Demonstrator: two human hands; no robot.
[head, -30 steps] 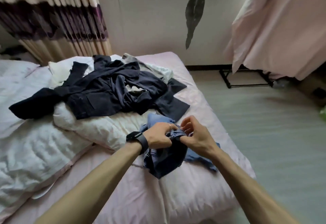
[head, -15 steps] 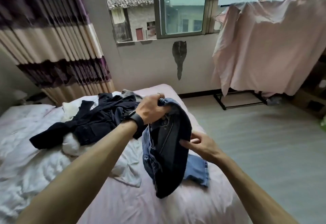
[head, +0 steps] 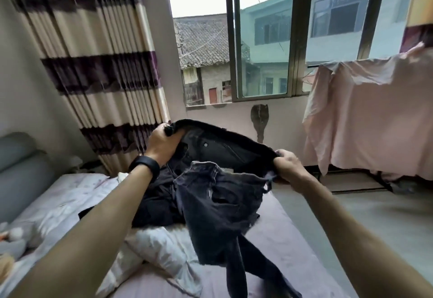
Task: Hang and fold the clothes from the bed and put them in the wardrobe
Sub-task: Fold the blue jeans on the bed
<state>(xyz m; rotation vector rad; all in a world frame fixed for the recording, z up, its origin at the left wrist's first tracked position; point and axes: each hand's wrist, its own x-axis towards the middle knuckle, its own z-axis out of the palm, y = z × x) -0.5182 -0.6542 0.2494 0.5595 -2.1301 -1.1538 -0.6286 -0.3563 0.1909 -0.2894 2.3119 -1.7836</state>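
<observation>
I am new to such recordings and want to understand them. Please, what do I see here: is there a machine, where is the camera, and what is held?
There is no machine. A person wears one camera on the head, so you see their own arms. The left hand and the right hand each grip the waistband of dark jeans, held up over the bed. On the bed lie dark clothes and a white pillow. A pink sheet hangs by the window.

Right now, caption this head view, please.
Left hand and right hand hold dark jeans spread open above the bed.
</observation>
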